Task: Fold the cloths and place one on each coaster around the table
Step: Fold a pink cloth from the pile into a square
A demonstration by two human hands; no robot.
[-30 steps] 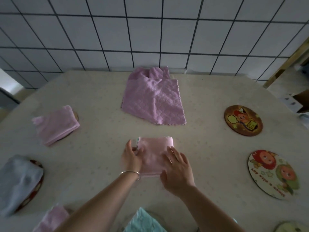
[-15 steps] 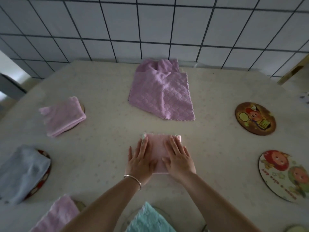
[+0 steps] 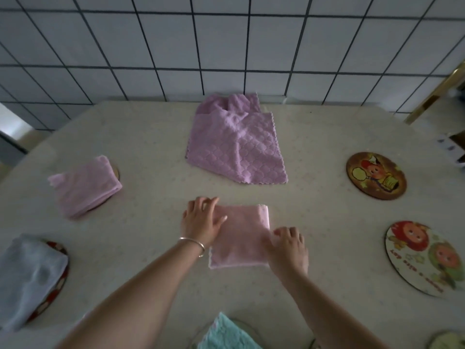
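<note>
A folded light pink cloth (image 3: 241, 235) lies flat in the middle of the table. My left hand (image 3: 201, 220) rests on its left edge, fingers spread. My right hand (image 3: 289, 248) presses on its right lower corner, fingers bent. An unfolded purple cloth (image 3: 236, 144) lies behind it, near the wall. Bare coasters sit to the right: a brown one (image 3: 376, 175) and a larger white one (image 3: 427, 258). On the left, a folded pink cloth (image 3: 84, 185) and a folded grey-blue cloth (image 3: 27, 278) each cover a coaster. A teal cloth (image 3: 226, 333) lies on a coaster at the near edge.
The pale speckled table (image 3: 151, 147) ends at a white tiled wall (image 3: 226, 46). A gold-coloured frame (image 3: 435, 94) stands at the far right. Another coaster edge (image 3: 448, 341) shows at the bottom right corner.
Both hands slid apart from the middle of the pink cloth to its left and right sides. The cloth now lies wider and flatter. The camera tilted slightly.
</note>
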